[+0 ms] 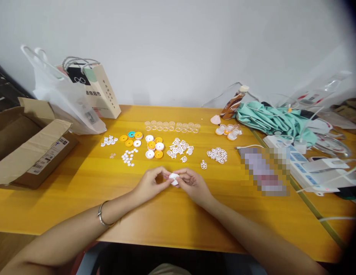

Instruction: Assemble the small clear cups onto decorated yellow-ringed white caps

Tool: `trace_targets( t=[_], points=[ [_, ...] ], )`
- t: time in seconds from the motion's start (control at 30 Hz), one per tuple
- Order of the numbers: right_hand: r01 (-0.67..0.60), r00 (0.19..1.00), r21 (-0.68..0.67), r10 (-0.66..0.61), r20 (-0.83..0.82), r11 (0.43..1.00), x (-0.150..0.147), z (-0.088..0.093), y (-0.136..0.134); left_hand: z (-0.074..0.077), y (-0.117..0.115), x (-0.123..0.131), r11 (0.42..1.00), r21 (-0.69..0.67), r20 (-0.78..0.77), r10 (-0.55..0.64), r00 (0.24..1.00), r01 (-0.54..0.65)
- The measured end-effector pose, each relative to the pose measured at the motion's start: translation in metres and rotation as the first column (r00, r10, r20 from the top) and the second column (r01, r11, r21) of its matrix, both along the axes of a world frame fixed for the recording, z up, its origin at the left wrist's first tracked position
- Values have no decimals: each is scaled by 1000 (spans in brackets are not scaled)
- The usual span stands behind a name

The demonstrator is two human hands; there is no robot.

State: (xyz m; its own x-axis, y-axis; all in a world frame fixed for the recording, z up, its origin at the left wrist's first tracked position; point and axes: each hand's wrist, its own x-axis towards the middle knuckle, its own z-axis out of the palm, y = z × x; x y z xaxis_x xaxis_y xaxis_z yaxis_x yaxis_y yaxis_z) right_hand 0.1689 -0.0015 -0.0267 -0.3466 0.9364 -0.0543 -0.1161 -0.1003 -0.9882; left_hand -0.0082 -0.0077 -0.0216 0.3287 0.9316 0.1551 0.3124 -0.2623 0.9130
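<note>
Between my two hands, above the near part of the table, is a small round white plastic piece (174,178). My left hand (153,184) pinches its left side with thumb and forefinger. On its right side the thumb and fingers of my right hand (193,186) close on it too. Just beyond lie white wheel-patterned cut-out pieces (180,148), with a single one (204,164) nearer me. Orange, white and teal round rings (151,145) sit left of those. Small white discs (128,157) are scattered beside the rings. My fingers partly cover the held piece.
Clear plastic cups (172,126) stand in a row further back. A cardboard box (31,145), a plastic bag (63,95) and a paper bag (94,88) occupy the left. On the right are a bottle (235,102), green cloth (275,118), a power strip (298,164) and cables.
</note>
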Motion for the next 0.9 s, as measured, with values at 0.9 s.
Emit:
trace_targets(
  t=[0.9],
  points=[
    [-77,994,36,74,76,996,8,-7,5,49,93,-75,876,421,-746,186,639,236]
  ],
)
